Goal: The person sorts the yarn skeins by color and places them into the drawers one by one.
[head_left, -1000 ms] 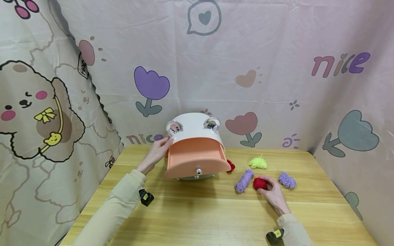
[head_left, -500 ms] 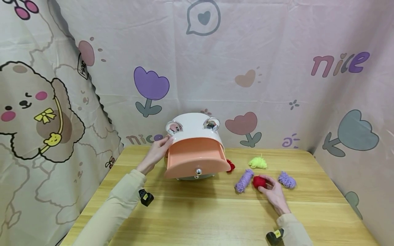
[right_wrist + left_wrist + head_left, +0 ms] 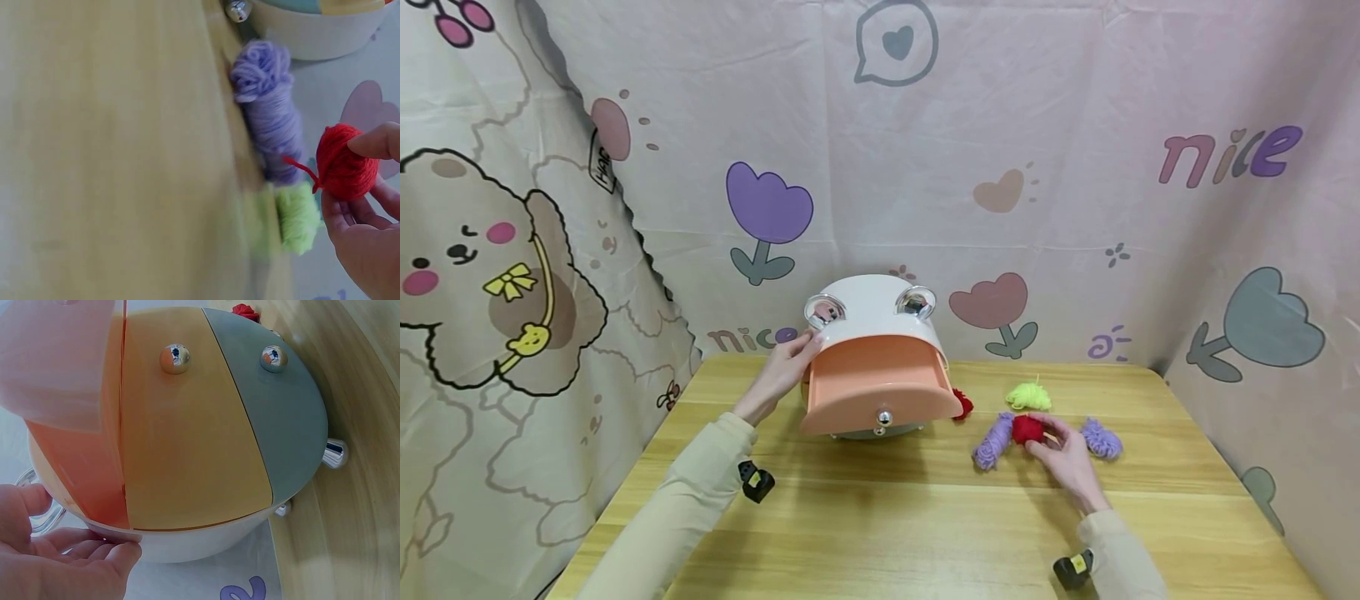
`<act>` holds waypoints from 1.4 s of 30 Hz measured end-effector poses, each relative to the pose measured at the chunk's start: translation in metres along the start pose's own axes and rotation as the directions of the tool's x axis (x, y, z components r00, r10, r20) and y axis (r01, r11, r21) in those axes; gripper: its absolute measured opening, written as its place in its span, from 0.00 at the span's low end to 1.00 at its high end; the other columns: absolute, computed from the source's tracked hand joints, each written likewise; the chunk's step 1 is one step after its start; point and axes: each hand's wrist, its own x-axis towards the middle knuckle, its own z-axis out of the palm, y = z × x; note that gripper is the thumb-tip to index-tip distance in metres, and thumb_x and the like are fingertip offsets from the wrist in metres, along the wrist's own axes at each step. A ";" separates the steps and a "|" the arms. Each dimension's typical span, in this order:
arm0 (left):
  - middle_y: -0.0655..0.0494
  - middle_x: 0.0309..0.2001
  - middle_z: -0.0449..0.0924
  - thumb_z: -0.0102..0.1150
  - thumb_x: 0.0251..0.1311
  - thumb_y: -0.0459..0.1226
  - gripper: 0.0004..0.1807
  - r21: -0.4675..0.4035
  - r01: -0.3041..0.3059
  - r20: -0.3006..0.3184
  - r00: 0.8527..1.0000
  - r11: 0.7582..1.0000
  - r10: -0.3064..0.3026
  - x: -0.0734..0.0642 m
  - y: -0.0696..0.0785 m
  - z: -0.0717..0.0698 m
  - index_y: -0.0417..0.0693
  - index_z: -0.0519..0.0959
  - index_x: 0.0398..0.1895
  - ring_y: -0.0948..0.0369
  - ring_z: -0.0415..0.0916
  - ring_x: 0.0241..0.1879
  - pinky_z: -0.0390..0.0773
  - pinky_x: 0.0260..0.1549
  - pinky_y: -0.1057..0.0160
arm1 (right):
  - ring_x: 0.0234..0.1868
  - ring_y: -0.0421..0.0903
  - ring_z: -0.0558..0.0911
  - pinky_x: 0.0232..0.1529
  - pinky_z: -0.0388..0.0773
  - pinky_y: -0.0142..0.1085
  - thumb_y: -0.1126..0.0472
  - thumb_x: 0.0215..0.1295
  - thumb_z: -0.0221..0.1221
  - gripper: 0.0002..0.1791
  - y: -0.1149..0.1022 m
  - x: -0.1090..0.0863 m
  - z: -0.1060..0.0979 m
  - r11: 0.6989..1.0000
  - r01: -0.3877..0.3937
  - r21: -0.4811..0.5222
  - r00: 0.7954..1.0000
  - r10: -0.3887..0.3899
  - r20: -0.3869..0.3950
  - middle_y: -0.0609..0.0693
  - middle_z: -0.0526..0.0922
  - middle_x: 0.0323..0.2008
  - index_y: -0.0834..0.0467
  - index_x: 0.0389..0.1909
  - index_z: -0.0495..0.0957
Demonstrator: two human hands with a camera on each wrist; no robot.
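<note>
This step looks like picking up yarn. My right hand [image 3: 1070, 463] pinches the red ball [image 3: 1026, 431] in its fingers, over the desk [image 3: 880, 533], just beside the purple roll [image 3: 992, 443]. I think I should lift it clear next, gently. My left hand's [image 3: 781, 371] fingers grip the white box's [image 3: 871, 302] side. The pink drawer [image 3: 850, 408] sticks out, with no yarn in the part I see. The yellow drawer [image 3: 187, 444] and blue drawer [image 3: 275, 419] are closed; I can't see inside.
</note>
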 end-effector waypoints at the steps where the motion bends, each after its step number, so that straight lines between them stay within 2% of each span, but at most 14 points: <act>1: 0.42 0.80 0.46 0.40 0.79 0.50 0.34 0.000 -0.001 -0.001 1.000 1.000 0.001 0.000 0.000 0.000 0.36 0.54 0.77 0.42 0.48 0.79 0.59 0.76 0.45 | 0.48 0.20 0.73 0.54 0.79 0.20 0.76 0.62 0.59 0.30 -0.004 0.001 0.000 1.000 -0.002 -0.002 1.000 0.002 0.009 0.74 0.70 0.65 0.74 0.66 0.67; 4: 0.42 0.80 0.46 0.40 0.79 0.50 0.34 0.000 -0.003 0.001 1.000 1.000 0.003 0.000 0.000 0.000 0.36 0.54 0.77 0.43 0.49 0.79 0.60 0.76 0.45 | 0.48 0.20 0.73 0.53 0.77 0.18 0.75 0.63 0.59 0.31 -0.016 0.002 -0.001 1.000 -0.016 0.004 0.999 0.016 0.030 0.74 0.69 0.67 0.73 0.68 0.65; 9: 0.42 0.81 0.45 0.40 0.79 0.49 0.34 -0.005 -0.002 0.006 1.000 1.000 0.002 0.000 0.000 0.000 0.36 0.54 0.77 0.43 0.47 0.80 0.58 0.77 0.45 | 0.49 0.22 0.74 0.52 0.77 0.16 0.75 0.64 0.60 0.29 -0.037 0.007 -0.002 0.998 0.037 0.052 0.998 -0.040 0.048 0.72 0.71 0.64 0.75 0.66 0.66; 11: 0.42 0.80 0.45 0.40 0.79 0.49 0.34 -0.007 0.001 0.004 1.000 1.000 -0.001 0.000 0.000 0.000 0.36 0.54 0.77 0.43 0.47 0.79 0.57 0.77 0.45 | 0.50 0.22 0.75 0.52 0.77 0.16 0.75 0.64 0.60 0.30 -0.044 0.009 -0.003 0.996 0.051 0.068 0.997 -0.055 0.057 0.64 0.76 0.61 0.76 0.66 0.66; 13: 0.42 0.80 0.45 0.40 0.79 0.50 0.34 -0.007 0.004 0.001 1.000 1.000 -0.004 0.000 0.001 0.000 0.36 0.54 0.77 0.43 0.47 0.79 0.57 0.77 0.46 | 0.50 0.23 0.76 0.52 0.78 0.17 0.74 0.63 0.61 0.30 -0.050 0.011 -0.004 0.995 0.054 0.081 0.996 -0.059 0.067 0.52 0.79 0.57 0.76 0.66 0.66; 16: 0.43 0.81 0.45 0.40 0.79 0.50 0.34 -0.005 0.007 0.000 1.000 1.000 -0.007 0.000 0.001 0.000 0.36 0.54 0.77 0.43 0.47 0.80 0.56 0.78 0.46 | 0.50 0.23 0.77 0.51 0.78 0.18 0.73 0.64 0.61 0.31 -0.059 0.015 -0.005 0.995 0.055 0.089 0.994 -0.064 0.094 0.35 0.79 0.51 0.76 0.67 0.65; 18: 0.43 0.81 0.45 0.40 0.79 0.50 0.34 -0.005 0.008 0.003 1.000 1.000 -0.008 0.000 0.001 0.000 0.36 0.54 0.78 0.43 0.46 0.80 0.56 0.78 0.45 | 0.50 0.24 0.77 0.51 0.79 0.18 0.73 0.64 0.61 0.31 -0.066 0.017 -0.005 0.994 0.068 0.088 0.991 -0.077 0.110 0.31 0.78 0.49 0.75 0.67 0.65; 25: 0.42 0.81 0.44 0.40 0.79 0.50 0.35 -0.010 0.000 0.014 1.000 1.000 0.000 0.000 0.000 0.000 0.36 0.53 0.78 0.43 0.46 0.80 0.57 0.77 0.45 | 0.51 0.27 0.78 0.53 0.80 0.19 0.74 0.64 0.61 0.30 -0.099 0.025 0.000 0.982 0.152 0.115 0.971 -0.170 0.167 0.34 0.79 0.49 0.76 0.66 0.65; 35: 0.42 0.81 0.45 0.40 0.79 0.51 0.35 -0.001 -0.009 0.002 1.000 1.000 0.009 -0.001 0.000 0.000 0.35 0.54 0.77 0.43 0.48 0.79 0.58 0.76 0.45 | 0.52 0.30 0.80 0.56 0.79 0.20 0.71 0.65 0.63 0.28 -0.148 0.036 0.018 0.971 0.194 0.139 0.946 -0.222 0.234 0.36 0.82 0.49 0.72 0.65 0.69; 39: 0.40 0.80 0.45 0.40 0.79 0.51 0.35 0.007 -0.013 0.003 1.000 1.000 0.013 -0.001 0.000 0.000 0.34 0.53 0.77 0.42 0.48 0.79 0.57 0.77 0.45 | 0.52 0.29 0.82 0.56 0.79 0.21 0.72 0.64 0.63 0.28 -0.162 0.039 0.028 0.971 0.194 0.139 0.938 -0.225 0.263 0.49 0.83 0.56 0.70 0.65 0.70; 42: 0.40 0.80 0.46 0.40 0.79 0.51 0.35 0.021 -0.014 -0.005 1.000 1.000 0.014 -0.001 -0.001 0.000 0.34 0.54 0.77 0.42 0.48 0.79 0.57 0.77 0.45 | 0.52 0.30 0.84 0.55 0.81 0.23 0.72 0.64 0.62 0.28 -0.174 0.039 0.037 0.971 0.191 0.145 0.931 -0.226 0.287 0.61 0.80 0.62 0.68 0.66 0.71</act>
